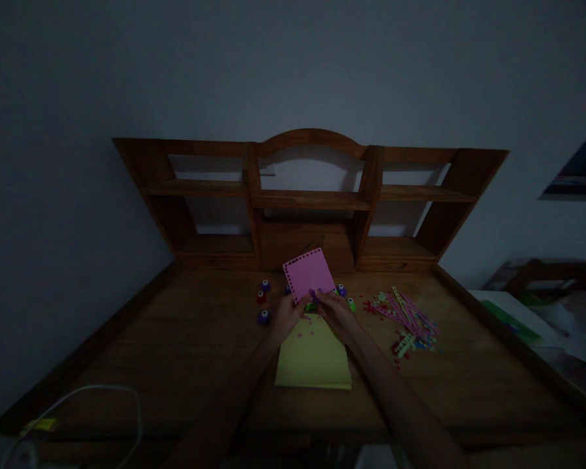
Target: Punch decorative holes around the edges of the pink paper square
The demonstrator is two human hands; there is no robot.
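Both my hands hold a pink square sheet of paper [308, 273] with punched holes along its edges, tilted up above the wooden desk [185, 339]. My left hand [286, 317] grips its lower left corner. At the lower right edge my right hand [336, 311] is closed around the sheet and a small green punch [311, 306]. A yellow sheet [313, 358] lies flat under the hands, with small red punched bits scattered on its top.
Small purple and red craft punches [264, 301] stand left of the hands; another purple and a green one [346, 297] sit to the right. A pile of coloured paper strips [407, 316] lies further right. Wooden shelves [307, 198] rise behind. A white cable [97, 404] loops at the front left.
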